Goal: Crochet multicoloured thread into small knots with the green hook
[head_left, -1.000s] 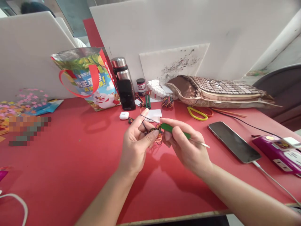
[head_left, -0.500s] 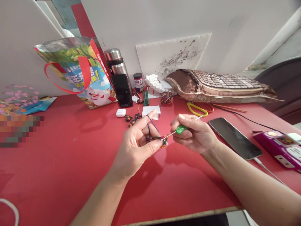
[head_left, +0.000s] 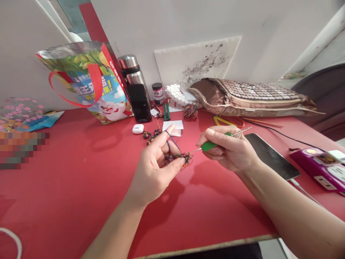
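Note:
Between the thumb and fingers of my left hand [head_left: 156, 167] is a small multicoloured crochet piece [head_left: 185, 158]. A dark blue strand of yarn [head_left: 174, 140] runs from my raised index finger down to it. My right hand [head_left: 226, 147] is closed around the green handle of a crochet hook [head_left: 208, 145]. The hook's thin metal tip reaches left to the edge of the piece, and its other metal end sticks out to the upper right. Beyond my left hand lie a multicoloured braided strip [head_left: 153, 136] and a ball of multicoloured yarn [head_left: 190, 111].
On the red table [head_left: 81, 201] stand a printed bag [head_left: 107, 97], a steel flask [head_left: 134, 77] and a black phone [head_left: 139, 104]. A white earbud case [head_left: 138, 128] is nearby. To the right are yellow-handled scissors [head_left: 219, 121], another phone [head_left: 269, 154] and a purple power strip [head_left: 318, 169].
My right hand has moved slightly right with the crochet hook, and the hook's tip has drawn back toward the edge of the crochet piece. My left hand stays almost in place.

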### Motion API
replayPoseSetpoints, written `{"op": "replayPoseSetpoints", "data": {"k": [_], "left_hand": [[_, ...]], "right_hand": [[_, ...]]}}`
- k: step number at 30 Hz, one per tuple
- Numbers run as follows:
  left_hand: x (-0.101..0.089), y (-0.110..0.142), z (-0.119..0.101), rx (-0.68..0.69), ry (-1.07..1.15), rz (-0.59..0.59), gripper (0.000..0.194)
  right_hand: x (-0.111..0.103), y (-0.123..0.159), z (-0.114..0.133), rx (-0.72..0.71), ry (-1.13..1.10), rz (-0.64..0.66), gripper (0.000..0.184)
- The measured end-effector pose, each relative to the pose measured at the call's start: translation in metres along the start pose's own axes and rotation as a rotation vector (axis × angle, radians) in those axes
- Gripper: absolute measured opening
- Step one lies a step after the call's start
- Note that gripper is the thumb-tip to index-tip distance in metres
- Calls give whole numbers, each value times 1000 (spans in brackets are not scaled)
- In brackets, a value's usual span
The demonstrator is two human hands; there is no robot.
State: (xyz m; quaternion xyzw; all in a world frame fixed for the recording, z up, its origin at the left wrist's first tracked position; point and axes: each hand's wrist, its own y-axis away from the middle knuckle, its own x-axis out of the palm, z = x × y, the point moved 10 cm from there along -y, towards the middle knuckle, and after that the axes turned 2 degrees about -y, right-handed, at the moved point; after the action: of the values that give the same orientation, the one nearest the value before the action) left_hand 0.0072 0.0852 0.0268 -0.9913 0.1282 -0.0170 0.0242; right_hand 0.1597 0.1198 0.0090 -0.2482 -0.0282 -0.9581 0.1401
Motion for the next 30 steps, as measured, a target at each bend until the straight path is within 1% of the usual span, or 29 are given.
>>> {"op": "replayPoseSetpoints", "data": {"k": [5,10,16,20,23,27,30], "left_hand": [[-3,-1,1,5,-45,-44,75],[-5,-1,1,33,-73,-83,72],[-9,-3,6,18,-81,-146,77],[-12,-3,7,6,-85,-156,79],[-10,-4,6,-5,-56,-134,76],[-6,-2,4,-56,35,-130,72],[-6,1,4,-83,103,-155,76]], "right_hand": [[2,2,7,-51,52,-4,35],[3,4,13,-115,123,-8,34],[2,7,18,-179,191,-40,29],[1,7,18,-174,189,-44,28],[1,5,16,-140,136,-34,29],[1,3,4,-55,10,-35,33],[6,2,-8,-23,-95,-39,33]]}}
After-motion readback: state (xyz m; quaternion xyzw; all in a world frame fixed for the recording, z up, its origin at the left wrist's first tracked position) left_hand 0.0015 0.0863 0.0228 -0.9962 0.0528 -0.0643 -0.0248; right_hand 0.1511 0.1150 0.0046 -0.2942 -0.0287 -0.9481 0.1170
